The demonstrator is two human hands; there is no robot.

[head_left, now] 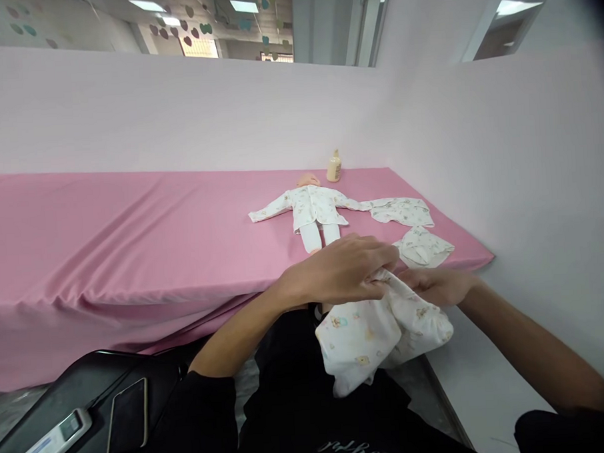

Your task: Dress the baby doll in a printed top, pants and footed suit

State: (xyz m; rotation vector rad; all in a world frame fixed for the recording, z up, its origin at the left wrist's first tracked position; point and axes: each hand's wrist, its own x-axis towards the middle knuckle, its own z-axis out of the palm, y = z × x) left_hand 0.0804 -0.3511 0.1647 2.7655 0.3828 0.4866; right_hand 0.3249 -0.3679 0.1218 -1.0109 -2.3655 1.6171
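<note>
In front of me I note a table (132,240) under a pink cloth, creased at the left and draped over the front edge. On it I find a doll (314,216) in a white printed top, a pump bottle (334,167) upright near its head, and, to its right, one spread garment (404,211) and one folded garment (424,248).
</note>
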